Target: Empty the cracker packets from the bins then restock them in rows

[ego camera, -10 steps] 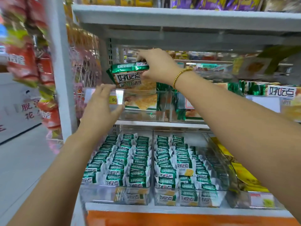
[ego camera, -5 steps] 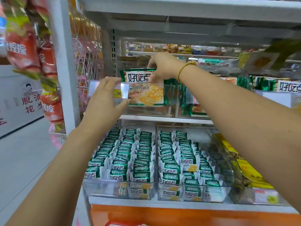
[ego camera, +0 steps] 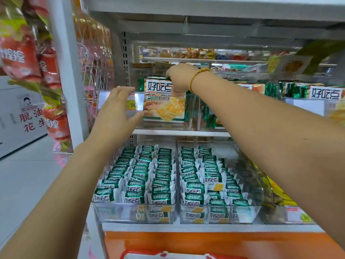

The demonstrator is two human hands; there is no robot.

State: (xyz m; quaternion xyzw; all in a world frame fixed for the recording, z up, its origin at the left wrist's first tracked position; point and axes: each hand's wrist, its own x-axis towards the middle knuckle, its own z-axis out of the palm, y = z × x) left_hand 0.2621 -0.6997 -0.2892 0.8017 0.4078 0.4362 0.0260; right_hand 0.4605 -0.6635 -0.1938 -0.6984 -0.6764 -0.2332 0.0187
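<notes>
A green and white cracker packet (ego camera: pixel 165 107) stands upright inside the clear bin (ego camera: pixel 189 116) on the upper shelf. My right hand (ego camera: pixel 180 77), with a gold bead bracelet, grips the packet's top edge from above. The flat fingers of my left hand (ego camera: pixel 119 107) rest against the bin's front left corner, over the yellow price tag (ego camera: pixel 131 105). On the shelf below, two clear bins (ego camera: pixel 134 212) (ego camera: pixel 240 212) hold several rows of small green and white cracker packets.
A white shelf upright (ego camera: pixel 69 71) rises at the left, hung with red snack bags (ego camera: pixel 20 53). More green packets (ego camera: pixel 302 90) fill bins to the right. Yellow packs (ego camera: pixel 276 189) lie at the lower right. A red-rimmed basket (ego camera: pixel 168 254) shows at the bottom edge.
My right hand has lowered the packet from above the bin down into it, upright. My left hand has stayed on the bin's front corner. The camera has moved closer.
</notes>
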